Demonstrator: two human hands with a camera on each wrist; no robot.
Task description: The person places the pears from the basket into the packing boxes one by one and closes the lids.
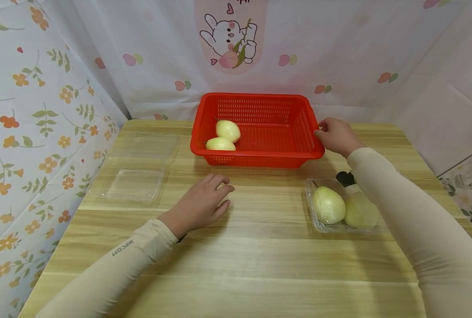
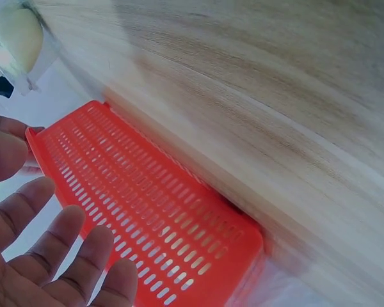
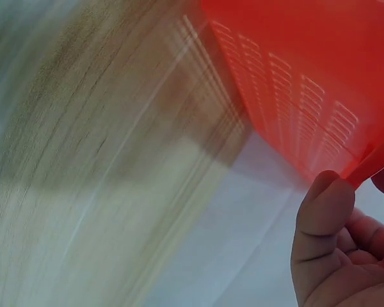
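Observation:
A red plastic basket with slotted walls stands at the back of the table, two pale yellow pears lying in its left part. My right hand pinches the rim at the basket's right end; in the right wrist view the thumb presses against that rim. My left hand is in front of the basket, its fingers loosely bent and holding nothing. Seen from the left wrist, those fingers overlap the basket's slotted side.
Under my right forearm sits a clear plastic box with two pears inside, partly hidden by the sleeve. An open clear clamshell box lies at the left of the table. Printed curtains hang behind and at the sides.

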